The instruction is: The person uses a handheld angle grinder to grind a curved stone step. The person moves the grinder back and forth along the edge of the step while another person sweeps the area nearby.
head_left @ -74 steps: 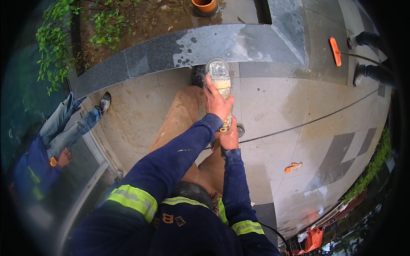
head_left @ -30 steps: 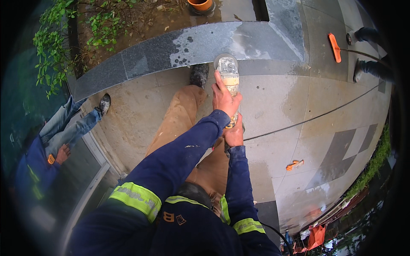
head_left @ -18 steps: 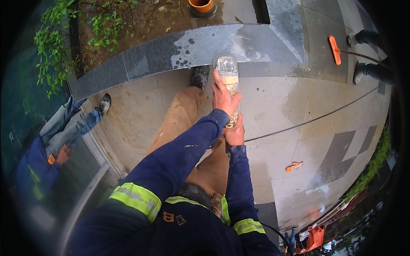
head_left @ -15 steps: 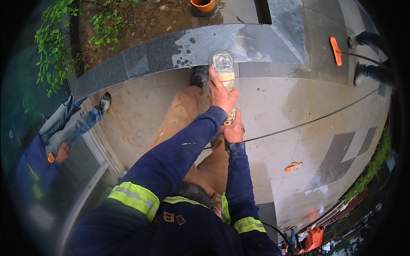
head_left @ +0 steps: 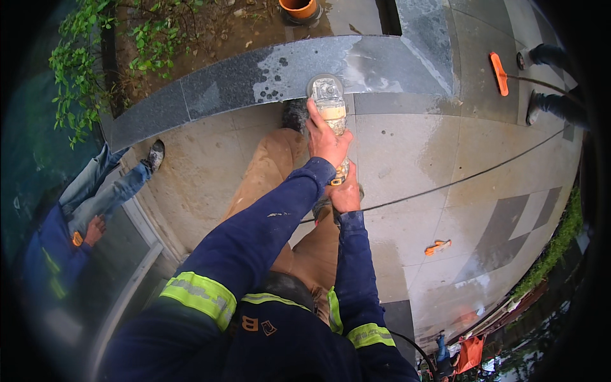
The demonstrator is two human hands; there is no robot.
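Observation:
My left hand (head_left: 326,141) is closed round the front part of a dusty angle grinder (head_left: 333,113), its fingers along the tool's side. Behind it my right hand (head_left: 345,194) grips the rear of the grinder body. The grinder's round disc (head_left: 316,85) lies at the near edge of a grey stone coping (head_left: 223,79), which is partly wet and partly marked with pale dust. Whether the disc is spinning cannot be made out. A black cable (head_left: 433,190) runs off to the right from near my right hand.
Beyond the coping lies a muddy bed with an orange pipe (head_left: 299,8) and a leafy shrub (head_left: 83,70). On the left a seated person (head_left: 95,197) is beside a glass panel. Orange gloves (head_left: 438,247) lie on the paving. An orange-headed floor tool (head_left: 499,74) is near another person's legs (head_left: 554,108).
The grinder and both my hands have shifted very slightly left and toward the far side along the coping. My grip looks the same.

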